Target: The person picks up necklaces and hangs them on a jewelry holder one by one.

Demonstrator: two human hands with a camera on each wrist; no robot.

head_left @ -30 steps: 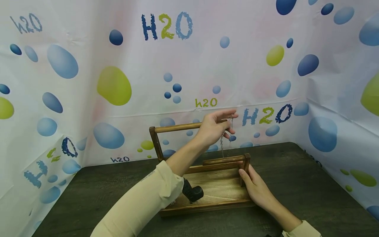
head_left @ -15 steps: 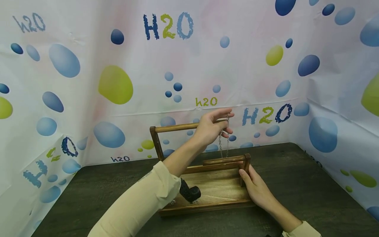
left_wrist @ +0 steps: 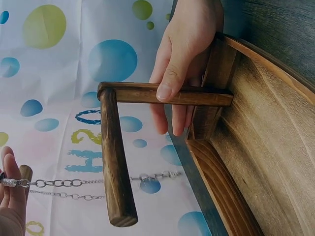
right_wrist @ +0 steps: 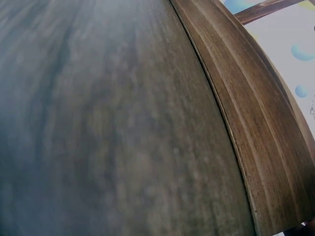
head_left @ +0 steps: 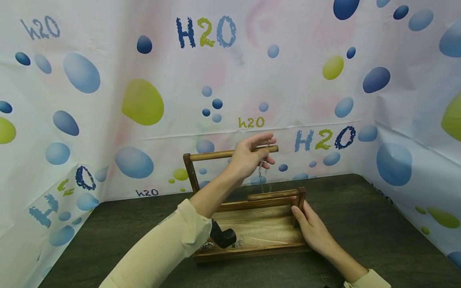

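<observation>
My left hand (head_left: 248, 158) is at the upper bar (head_left: 212, 155) of a wooden jewelry stand, pinching a silver chain necklace (head_left: 260, 173). Two strands hang from its fingers towards the shorter lower bar (head_left: 271, 195). In the left wrist view the necklace (left_wrist: 59, 183) stretches past the lower bar (left_wrist: 115, 162), whose near end is free. With the thumb in front and the fingers behind, my right hand (head_left: 313, 226) grips the stand's right post (head_left: 300, 198). The right wrist view shows the stand's base edge (right_wrist: 236, 98) but not that hand.
The stand's shallow tray (head_left: 259, 232) rests on a dark wood table (head_left: 360, 224). Small silver jewelry (head_left: 239, 242) lies at its left front. A black wrist camera (head_left: 223, 238) juts below the left sleeve. A bubble-printed sheet (head_left: 306, 100) rises behind.
My left hand has slid left along the upper bar with the necklace, and the bar's right end now shows past the fingers. My right hand keeps its grip in place.
</observation>
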